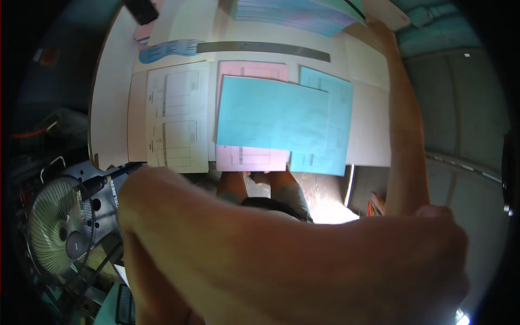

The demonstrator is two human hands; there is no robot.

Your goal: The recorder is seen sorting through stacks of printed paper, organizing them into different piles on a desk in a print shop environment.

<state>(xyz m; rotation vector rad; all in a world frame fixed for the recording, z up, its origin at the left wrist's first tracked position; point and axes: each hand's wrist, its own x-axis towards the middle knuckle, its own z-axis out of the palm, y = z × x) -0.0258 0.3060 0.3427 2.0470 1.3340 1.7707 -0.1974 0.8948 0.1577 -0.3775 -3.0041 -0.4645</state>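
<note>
My left arm bends across the foreground very close to the camera. My left hand (438,252) is at the lower right, blurred, its fingers mostly hidden. My right arm stretches to the far right of the table, where my right hand (380,31) is beside a pale board (386,12) and a thin dark strip (354,9); its grip is unclear. Before me lie white printed forms (178,118), pink forms (252,159) and blue forms (340,122) side by side. A blank-looking blue sheet (272,113) lies askew over the pink and blue ones.
Behind the forms lies a long metal ruler (264,48), with a curved blue printed paper (170,50) at its left end. A thick stack of coloured paper (292,16) stands at the back of the table (109,97). At left is a fan (61,231); at right, a grey panel (471,101).
</note>
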